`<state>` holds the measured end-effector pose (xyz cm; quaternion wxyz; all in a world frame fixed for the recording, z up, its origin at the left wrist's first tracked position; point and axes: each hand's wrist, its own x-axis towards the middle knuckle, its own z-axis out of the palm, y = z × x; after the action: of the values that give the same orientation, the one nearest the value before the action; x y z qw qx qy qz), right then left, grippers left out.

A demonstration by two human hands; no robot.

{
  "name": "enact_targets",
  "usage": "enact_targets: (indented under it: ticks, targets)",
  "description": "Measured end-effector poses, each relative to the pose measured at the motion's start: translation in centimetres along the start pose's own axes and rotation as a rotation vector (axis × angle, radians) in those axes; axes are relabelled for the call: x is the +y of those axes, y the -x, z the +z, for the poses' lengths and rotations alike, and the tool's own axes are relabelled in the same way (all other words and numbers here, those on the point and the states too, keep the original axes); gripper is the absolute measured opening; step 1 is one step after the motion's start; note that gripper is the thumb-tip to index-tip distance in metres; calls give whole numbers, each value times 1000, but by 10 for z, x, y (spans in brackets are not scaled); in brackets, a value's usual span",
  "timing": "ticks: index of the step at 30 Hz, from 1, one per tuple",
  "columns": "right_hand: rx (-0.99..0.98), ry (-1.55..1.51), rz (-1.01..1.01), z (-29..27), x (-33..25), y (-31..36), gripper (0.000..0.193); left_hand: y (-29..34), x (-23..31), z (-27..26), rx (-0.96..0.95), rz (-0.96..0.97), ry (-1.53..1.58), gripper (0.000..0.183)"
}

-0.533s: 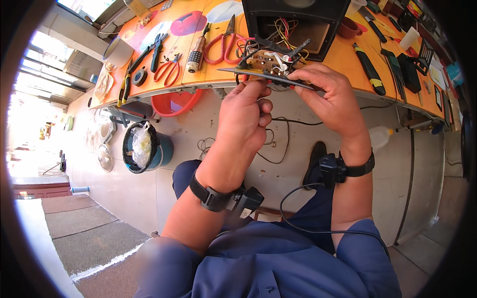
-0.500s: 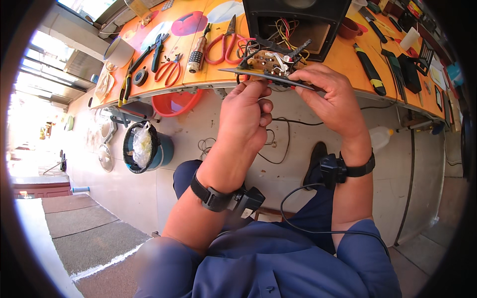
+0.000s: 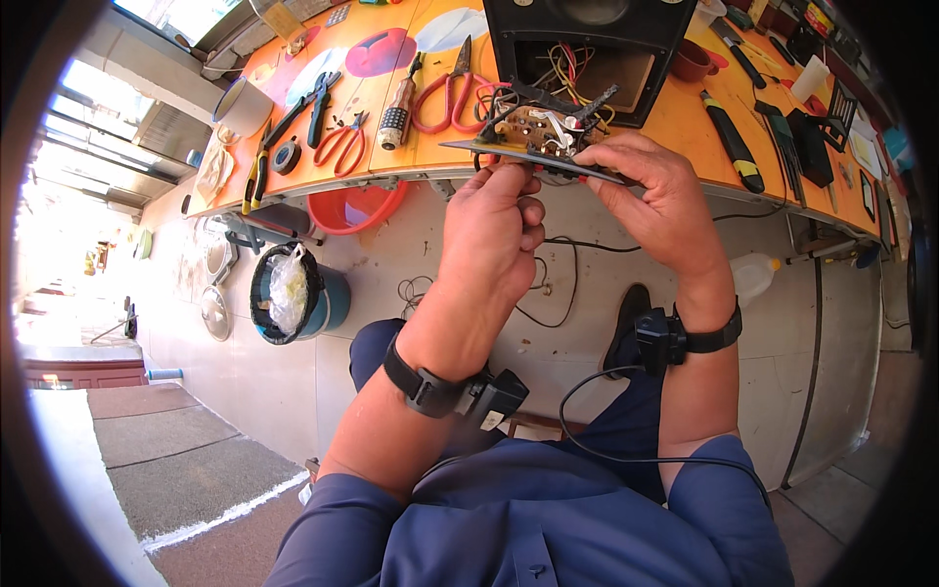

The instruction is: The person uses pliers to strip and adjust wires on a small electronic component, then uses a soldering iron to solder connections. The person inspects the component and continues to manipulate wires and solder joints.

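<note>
In front of an open black speaker box [image 3: 641, 93] I hold a thin dark panel [image 3: 509, 155] with a brown circuit board [image 3: 533, 125] on its far side. My right hand [image 3: 650, 191] grips the panel's right end between thumb and fingers. My left hand [image 3: 494, 225] is closed in a pinch against the near face of the panel, fingers curled; what lies between the fingertips is hidden. Coloured wires [image 3: 569, 73] run between the board and the box's inside. Small red parts show at the panel's near face.
Scissors [image 3: 452, 93], a screwdriver [image 3: 397, 112], red-handled pliers [image 3: 341, 147] and black tape [image 3: 286, 155] lie left on the orange table. A utility knife [image 3: 732, 142] lies right. Below are a red basin [image 3: 357, 210], a lined bin [image 3: 333, 293] and cables [image 3: 567, 293] on the floor.
The view has shifted slightly, so everything sits a little further right and lower. Both hands keep nearly the same hold at the panel.
</note>
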<state>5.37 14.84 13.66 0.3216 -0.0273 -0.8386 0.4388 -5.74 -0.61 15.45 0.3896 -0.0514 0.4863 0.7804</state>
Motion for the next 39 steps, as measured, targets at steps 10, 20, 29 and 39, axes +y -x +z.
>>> enact_targets:
  ticks: [10,20,29,39]
  targets:
    - [0,-12,-5,0,1,-1,25,-5,3,-4,-52,-120,110,5]
    - [-20,34,19,-2,-2,-1,26,-6,-1,-3,-62,-101,160,7]
    - [-29,12,35,-3,-2,-1,26,20,13,-28,-127,-24,-51,8]
    - [-27,8,88,-3,-5,0,25,-64,151,-56,32,699,-1104,22]
